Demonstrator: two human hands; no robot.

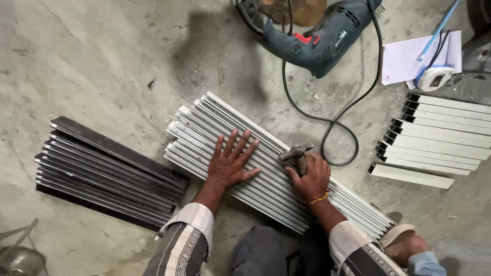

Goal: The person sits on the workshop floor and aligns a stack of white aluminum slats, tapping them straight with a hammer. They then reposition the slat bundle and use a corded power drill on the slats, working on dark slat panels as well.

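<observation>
The left hand (pixel 230 161) lay flat, fingers spread, on the white profile strips (pixel 266 163). The right hand (pixel 309 179) clenched a metal tool (pixel 295 153) on them. Progress couldn't be judged; dark strips (pixel 107 171) lay beyond the left hand.

white metal strips (pixel 266 163) bundled flat on floor

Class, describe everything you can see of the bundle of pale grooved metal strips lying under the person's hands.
The bundle of pale grooved metal strips is a flat row of long, silvery-white ribbed lengths that look like aluminium, packed side by side. It lies on the grey concrete floor, slanting from upper left to lower right, with its ends slightly staggered. The left hand presses flat on it, fingers spread. The right hand rests on it, gripping a small dark metal tool. Its lower right end reaches a sandalled foot.
</observation>
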